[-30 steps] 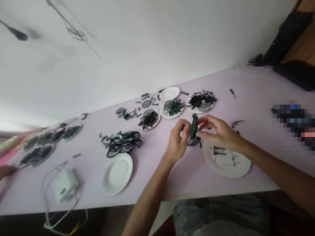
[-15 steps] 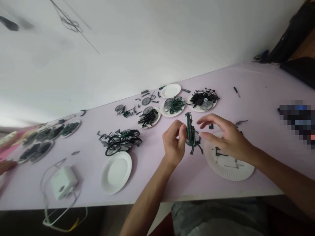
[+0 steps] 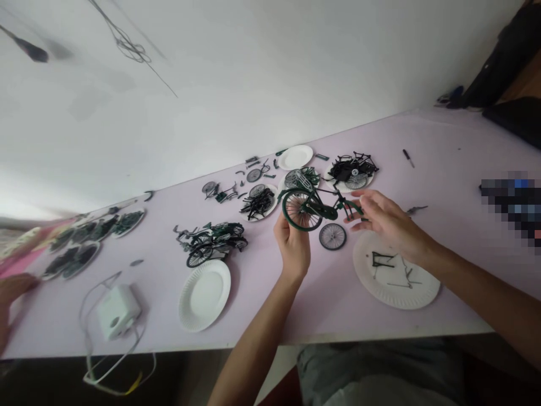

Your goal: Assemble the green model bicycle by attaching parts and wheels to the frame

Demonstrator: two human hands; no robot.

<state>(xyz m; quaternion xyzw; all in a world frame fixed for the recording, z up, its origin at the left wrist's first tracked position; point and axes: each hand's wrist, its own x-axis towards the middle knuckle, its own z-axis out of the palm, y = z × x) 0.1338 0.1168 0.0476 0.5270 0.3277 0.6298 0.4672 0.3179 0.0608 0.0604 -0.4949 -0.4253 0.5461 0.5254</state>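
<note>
A dark green model bicycle (image 3: 323, 210) is held side-on above the table. My left hand (image 3: 292, 245) is closed on it from behind and below the spoked rear wheel (image 3: 301, 210), which hides some of the fingers. At the other end, my right hand (image 3: 378, 217) has its fingers around the front fork (image 3: 354, 211), where no wheel is fitted. Just below the frame lies a loose grey spoked wheel (image 3: 332, 237). Close to my right forearm, a white paper plate (image 3: 397, 294) carries a few thin dark parts.
Several model bicycles (image 3: 213, 239) stand together on the left, behind a bare paper plate (image 3: 203, 299). Plates of black parts (image 3: 260, 206) and green parts (image 3: 311, 176) line the back. A screwdriver (image 3: 408, 157), a white adapter (image 3: 119, 313) with cables and another person's hand (image 3: 14, 290) also show.
The model bicycle has turned from nearly end-on to side-on and risen slightly. My right hand has moved from a gap beside it onto the front fork. The loose wheel now shows fully.
</note>
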